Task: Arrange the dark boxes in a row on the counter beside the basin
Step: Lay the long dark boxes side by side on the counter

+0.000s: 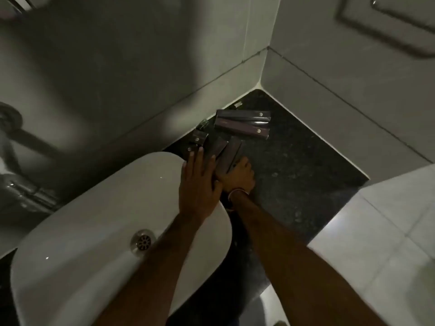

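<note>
Several slim dark boxes lie on the black speckled counter [294,175] in the corner beside the white basin [98,220]. Two long boxes [242,123] lie side by side near the back wall. Closer to me, a dark box [231,152] is gripped at its near end by my right hand [239,176], whose wrist has a thin band. My left hand [197,182] lies flat with fingers spread over another dark box [216,147], next to the basin rim. A small dark box [199,138] stands just beyond my left fingertips. The light is dim.
Grey tiled walls meet in a corner behind the boxes. A chrome tap [21,184] sits at the left of the basin, and the drain [143,241] shows in its bowl. White floor tiles [381,231] lie to the right, beyond the counter edge.
</note>
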Demonstrator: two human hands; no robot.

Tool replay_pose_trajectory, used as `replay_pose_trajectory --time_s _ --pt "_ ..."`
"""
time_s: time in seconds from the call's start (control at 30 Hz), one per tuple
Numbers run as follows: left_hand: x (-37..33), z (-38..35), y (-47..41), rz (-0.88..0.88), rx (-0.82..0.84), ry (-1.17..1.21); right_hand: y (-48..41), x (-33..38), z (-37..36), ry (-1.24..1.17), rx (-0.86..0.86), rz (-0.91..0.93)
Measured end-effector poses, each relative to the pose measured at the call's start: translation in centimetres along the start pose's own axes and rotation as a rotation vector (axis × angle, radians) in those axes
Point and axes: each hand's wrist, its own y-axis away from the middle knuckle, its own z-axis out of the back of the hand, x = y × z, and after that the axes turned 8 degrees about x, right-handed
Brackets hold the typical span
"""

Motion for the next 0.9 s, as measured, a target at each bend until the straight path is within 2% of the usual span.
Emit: replay_pose_trajectory --time_s 0.2,0.37,0.63,0.9 --pt "0.0 0.0 0.2 -0.002 -0.028 -0.007 0.6 -1.7 -1.4 0.042 -0.016 0.107" --pt "-0.2 0.4 0.5 -0.01 -0.063 -0.019 3.1 -9.3 1.4 0.277 0.039 0.232" --pt "-0.2 -0.6 0.7 -0.016 -0.097 -0.028 10.1 -21.9 6.8 0.339 0.083 0.333" --pt "0.1 -0.7 0.5 -0.048 -0.128 0.004 10.7 -22.9 6.7 0.322 0.043 0.339"
